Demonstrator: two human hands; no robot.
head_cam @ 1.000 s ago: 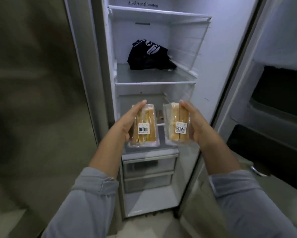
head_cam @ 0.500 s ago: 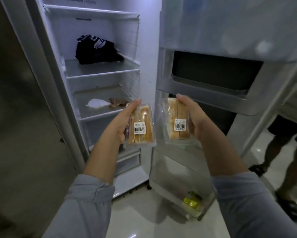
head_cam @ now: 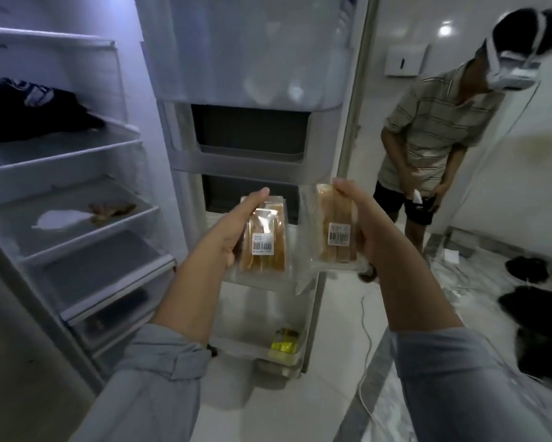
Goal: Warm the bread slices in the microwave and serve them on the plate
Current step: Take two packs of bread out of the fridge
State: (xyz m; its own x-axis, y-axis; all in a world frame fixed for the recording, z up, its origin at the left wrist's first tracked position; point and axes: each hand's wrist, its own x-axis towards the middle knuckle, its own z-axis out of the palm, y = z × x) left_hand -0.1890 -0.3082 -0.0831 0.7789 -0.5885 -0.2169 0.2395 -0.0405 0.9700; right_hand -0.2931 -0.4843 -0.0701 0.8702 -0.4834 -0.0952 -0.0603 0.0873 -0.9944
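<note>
Bread slices in two clear plastic packs with barcode labels – left pack gripped by left hand, right pack by right hand, each with fingers curled round an outer edge. Held upright, long axes vertical, side by side before the open white fridge door – both equally near. No microwave or plate in view.

A single head-worn view looks forward and down from close behind both forearms, facing the open fridge door; fridge shelves fill the left edge, floor and a standing person the right.
</note>
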